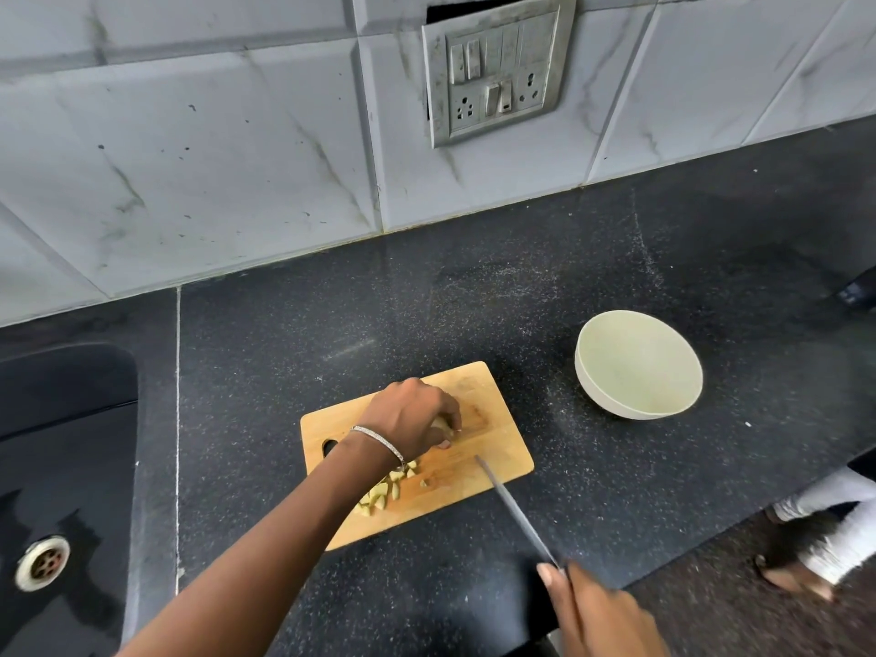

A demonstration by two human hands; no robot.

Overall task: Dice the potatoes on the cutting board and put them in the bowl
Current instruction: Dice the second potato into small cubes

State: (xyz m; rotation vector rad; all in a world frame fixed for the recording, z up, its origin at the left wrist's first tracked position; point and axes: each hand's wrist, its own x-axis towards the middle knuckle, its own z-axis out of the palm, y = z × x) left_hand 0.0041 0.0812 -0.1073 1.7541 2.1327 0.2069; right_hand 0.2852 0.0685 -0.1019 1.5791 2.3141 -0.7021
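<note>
Centre frame: my left hand (411, 414) curls over one uncut potato piece (441, 424) on the single board (502, 450). Lower right: my right hand (595, 609) grips the one knife (516, 509), its tip over the board near those fingers; a slip there could nick them. Dice (384, 495) heap at the board's lower-left edge, too many to count, and could spill off. One bowl (582, 367), right of centre, holds nothing.

Single wide-angle view from head height, facing forward and steeply down over the near edge of the counter (426, 301). Close above the cutting board (497, 433); far edge and tiled wall (213, 158) at top, sink (57, 467) at left, floor (734, 623) beyond near-right corner.
</note>
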